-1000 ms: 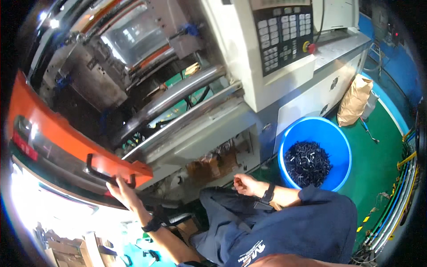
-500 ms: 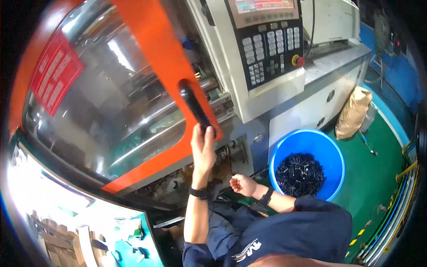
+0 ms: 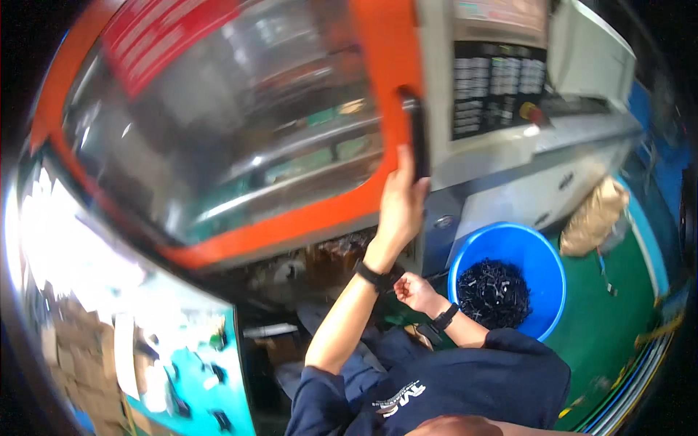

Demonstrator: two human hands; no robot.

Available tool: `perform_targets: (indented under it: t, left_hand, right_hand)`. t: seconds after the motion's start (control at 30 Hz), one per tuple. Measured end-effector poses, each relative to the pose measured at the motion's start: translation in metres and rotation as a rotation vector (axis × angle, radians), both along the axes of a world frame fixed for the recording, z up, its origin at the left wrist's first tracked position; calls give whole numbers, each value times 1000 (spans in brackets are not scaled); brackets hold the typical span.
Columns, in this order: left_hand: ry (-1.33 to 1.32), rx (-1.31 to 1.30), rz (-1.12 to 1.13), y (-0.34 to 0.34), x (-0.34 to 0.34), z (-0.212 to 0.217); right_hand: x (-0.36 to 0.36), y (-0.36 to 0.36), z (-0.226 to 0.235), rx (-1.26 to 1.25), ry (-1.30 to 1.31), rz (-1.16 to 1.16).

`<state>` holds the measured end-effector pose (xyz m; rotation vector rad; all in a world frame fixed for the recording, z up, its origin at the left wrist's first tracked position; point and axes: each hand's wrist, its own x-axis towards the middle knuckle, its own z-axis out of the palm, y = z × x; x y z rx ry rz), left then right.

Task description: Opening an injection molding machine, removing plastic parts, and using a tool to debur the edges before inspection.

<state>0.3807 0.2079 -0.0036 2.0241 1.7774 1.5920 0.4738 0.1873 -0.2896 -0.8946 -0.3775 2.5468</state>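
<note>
My left hand (image 3: pixel 400 207) is at the lower end of the black door handle (image 3: pixel 415 134), its fingers along the left side and its thumb by the right. The handle is fixed on the orange sliding door (image 3: pixel 291 227) of a machine, which has a large clear window. Metal bars show blurred through that window. Lower and to the right, my right hand (image 3: pixel 416 292) hangs in front of my body with its fingers curled in, and I see nothing in it. A blue tub (image 3: pixel 547 291) stands just right of it, holding many small black plastic pieces (image 3: pixel 494 294).
A control panel (image 3: pixel 498 87) with keys and a red knob adjoins the door on the right. A brown sack (image 3: pixel 595 218) rests on the green floor (image 3: pixel 611 305). At the lower left, a teal-topped table (image 3: pixel 200 407) bears small dark parts, near cardboard boxes (image 3: pixel 76 363).
The orange door has slid right, up to the control panel's column, with my left hand moving along at its handle. My right hand stays curled near my body. The view has turned.
</note>
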Motion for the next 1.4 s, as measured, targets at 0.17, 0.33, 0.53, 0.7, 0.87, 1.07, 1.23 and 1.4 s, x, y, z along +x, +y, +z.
perform_targets:
  t: [0.17, 0.33, 0.53, 0.7, 0.87, 1.07, 1.23, 1.4]
  left_hand:
    - [120, 189, -54, -107, -22, -1]
    - [-178, 191, 489, -259, -104, -60]
    - [-511, 137, 1376, -429, -169, -163]
    - [-562, 89, 1629, -495, -210, -197]
    - [-315, 42, 1787, -525, -270, -220]
    - [3, -254, 1917, -528, -323, -237]
    - [-101, -296, 1779, -524, -332, -245]
    - [-113, -264, 1659, -528, -322, -237]
  right_hand:
    - [-47, -49, 41, 30, 256, 218]
    - [-147, -72, 48, 141, 209, 626]
    - [-341, -196, 107, 245, -14, 1001]
    - [-481, -280, 143, 492, 136, 1038]
    - [-565, -335, 149, 667, -125, 946]
    - [-554, -346, 141, 933, -32, 1041]
    - [-499, -336, 150, 960, 289, 976]
    - [-487, -341, 139, 1048, 380, 956]
